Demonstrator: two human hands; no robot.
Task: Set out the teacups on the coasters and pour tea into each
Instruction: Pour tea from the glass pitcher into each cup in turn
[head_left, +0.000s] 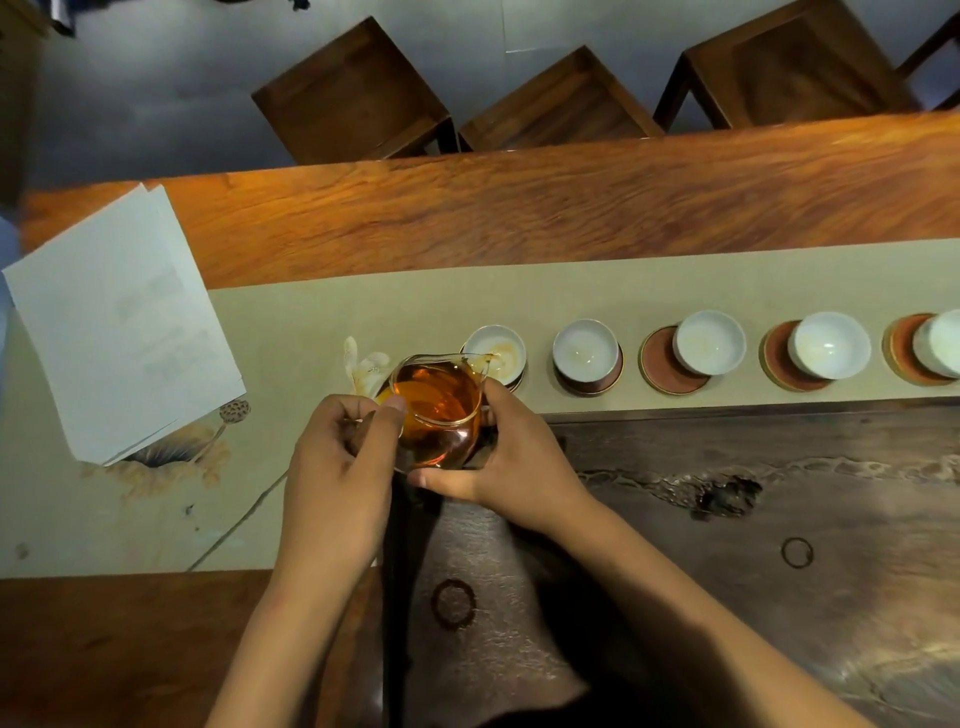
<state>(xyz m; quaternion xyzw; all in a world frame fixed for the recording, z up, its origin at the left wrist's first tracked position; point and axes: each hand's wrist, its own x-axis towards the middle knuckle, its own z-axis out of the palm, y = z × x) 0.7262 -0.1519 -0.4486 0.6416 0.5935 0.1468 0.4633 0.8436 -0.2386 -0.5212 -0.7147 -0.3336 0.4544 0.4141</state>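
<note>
Both hands' grip round glass pitcher (439, 410); rightmost teacup (943, 343) cut off.

Glass pitcher (439, 410) held amber-orange tea. Teacups (586, 349) were white, coasters (660, 371) reddish-brown. Beige runner (415, 306) bore lotus painting.

A tea room or tea house. A long wooden table (519, 213) carries a painted runner (311, 312), a row of white teacups (587, 351) on round coasters (662, 369), and a dark carved tea tray (753, 493). Wooden stools (358, 98) line the far side.
</note>
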